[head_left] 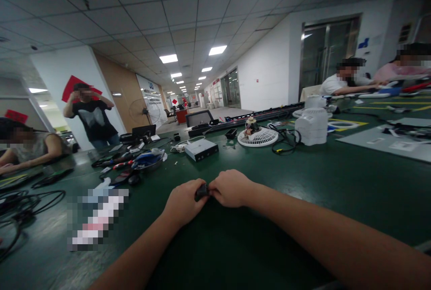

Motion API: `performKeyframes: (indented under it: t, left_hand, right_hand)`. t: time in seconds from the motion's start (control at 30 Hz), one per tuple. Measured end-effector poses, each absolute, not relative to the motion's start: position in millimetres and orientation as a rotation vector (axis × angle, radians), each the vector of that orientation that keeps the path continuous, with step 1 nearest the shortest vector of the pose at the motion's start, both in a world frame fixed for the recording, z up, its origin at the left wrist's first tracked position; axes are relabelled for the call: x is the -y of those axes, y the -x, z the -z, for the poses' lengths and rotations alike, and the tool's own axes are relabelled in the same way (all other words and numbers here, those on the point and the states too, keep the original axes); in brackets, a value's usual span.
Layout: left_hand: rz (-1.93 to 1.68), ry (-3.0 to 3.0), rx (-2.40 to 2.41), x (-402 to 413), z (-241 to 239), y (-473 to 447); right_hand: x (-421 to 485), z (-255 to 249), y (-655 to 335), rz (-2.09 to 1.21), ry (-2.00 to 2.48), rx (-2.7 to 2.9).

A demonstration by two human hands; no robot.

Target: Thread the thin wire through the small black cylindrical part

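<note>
A small black piece (201, 191), too small and dark to identify, is held just over the green tabletop (232, 254). My left hand (183, 202) is closed around it, thumb below and fingers above. From the other side my right hand (232, 187) pinches at its right end, fingertips pressed together and nearly meeting my left fingers. Whether a second part sits between the right fingertips is hidden. Beyond both hands lies a grey box-shaped drive (201, 150) with a dark front.
A white fan grille with a motor (257, 135), a black cable (286, 139) and a white housing (311, 126) stand at the back right. Tools and a blue-filled bowl (148, 160) lie left, near coiled cables (30, 204). Several people are around the table.
</note>
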State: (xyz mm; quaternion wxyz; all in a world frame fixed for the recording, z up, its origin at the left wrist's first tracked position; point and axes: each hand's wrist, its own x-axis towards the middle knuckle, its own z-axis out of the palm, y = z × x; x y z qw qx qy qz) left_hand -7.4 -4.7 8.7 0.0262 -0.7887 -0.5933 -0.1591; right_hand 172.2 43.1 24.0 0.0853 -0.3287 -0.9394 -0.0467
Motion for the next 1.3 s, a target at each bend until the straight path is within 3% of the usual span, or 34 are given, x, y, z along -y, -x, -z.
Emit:
performKeyframes:
  t: [1.3]
  left_hand:
    - [0.401, 2.308, 1.763, 3.4, -5.9, 8.7]
  right_hand:
    - [-45.3, -22.9, -170.2, 0.084, 1.154, 2.696]
